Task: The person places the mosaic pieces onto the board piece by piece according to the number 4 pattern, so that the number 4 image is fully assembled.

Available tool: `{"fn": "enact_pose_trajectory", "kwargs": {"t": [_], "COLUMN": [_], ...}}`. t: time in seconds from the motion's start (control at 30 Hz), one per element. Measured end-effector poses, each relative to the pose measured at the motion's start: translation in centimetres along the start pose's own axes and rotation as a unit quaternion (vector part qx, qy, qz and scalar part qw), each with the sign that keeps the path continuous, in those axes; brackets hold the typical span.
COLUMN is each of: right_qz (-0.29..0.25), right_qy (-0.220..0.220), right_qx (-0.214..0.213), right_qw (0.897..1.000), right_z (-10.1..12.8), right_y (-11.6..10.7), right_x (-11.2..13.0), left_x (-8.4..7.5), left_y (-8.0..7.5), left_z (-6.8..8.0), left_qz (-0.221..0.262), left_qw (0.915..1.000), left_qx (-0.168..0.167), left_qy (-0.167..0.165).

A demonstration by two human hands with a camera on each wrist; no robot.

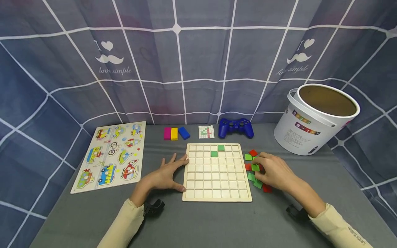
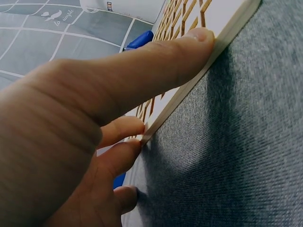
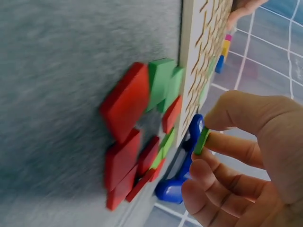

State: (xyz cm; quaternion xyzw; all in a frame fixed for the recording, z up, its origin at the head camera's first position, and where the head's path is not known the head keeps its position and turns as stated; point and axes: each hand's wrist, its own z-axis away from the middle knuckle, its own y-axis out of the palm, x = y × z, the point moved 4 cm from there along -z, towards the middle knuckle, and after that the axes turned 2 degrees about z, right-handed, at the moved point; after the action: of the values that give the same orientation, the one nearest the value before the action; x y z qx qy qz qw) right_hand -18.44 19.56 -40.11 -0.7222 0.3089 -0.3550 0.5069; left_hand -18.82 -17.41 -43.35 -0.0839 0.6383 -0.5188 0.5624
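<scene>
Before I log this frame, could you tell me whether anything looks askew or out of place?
Nothing is damaged or spilled. The red and green tiles lie in a loose, overlapping heap right of the grid board, and the white bucket looks tilted.

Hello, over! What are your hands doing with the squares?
Left hand steadies grid board. Right hand pinches green tile. Nothing blocking board.

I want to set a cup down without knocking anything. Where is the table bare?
Bare cloth lies between the vehicle puzzle and the grid board, and along the near edge. It is crowded right of the board, where the right hand pinches a green tile over loose tiles.
</scene>
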Motion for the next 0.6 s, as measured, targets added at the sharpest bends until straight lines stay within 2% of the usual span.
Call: {"fn": "enact_pose_trajectory", "kwargs": {"t": [0.27,0.43,0.6], "right_qz": [-0.019,-0.036,-0.045], "right_qy": [-0.023,-0.051,-0.071], "right_qx": [-0.021,-0.011,0.001], "right_qw": [0.999,0.998,0.996], "right_z": [-1.5,-2.7,-4.8], "right_y": [0.7,1.7,2.3], "right_x": [1.4,2.7,4.4], "left_x": [0.1,0.3,0.3], "left_y": [0.2,0.6,0.4], "left_z": [0.2,0.3,0.3], "left_qz": [0.007,0.011,0.012], "left_qw": [1.0000,0.9999,0.9999], "left_qx": [0.000,0.012,0.002], "left_qy": [-0.001,-0.003,0.004]}}
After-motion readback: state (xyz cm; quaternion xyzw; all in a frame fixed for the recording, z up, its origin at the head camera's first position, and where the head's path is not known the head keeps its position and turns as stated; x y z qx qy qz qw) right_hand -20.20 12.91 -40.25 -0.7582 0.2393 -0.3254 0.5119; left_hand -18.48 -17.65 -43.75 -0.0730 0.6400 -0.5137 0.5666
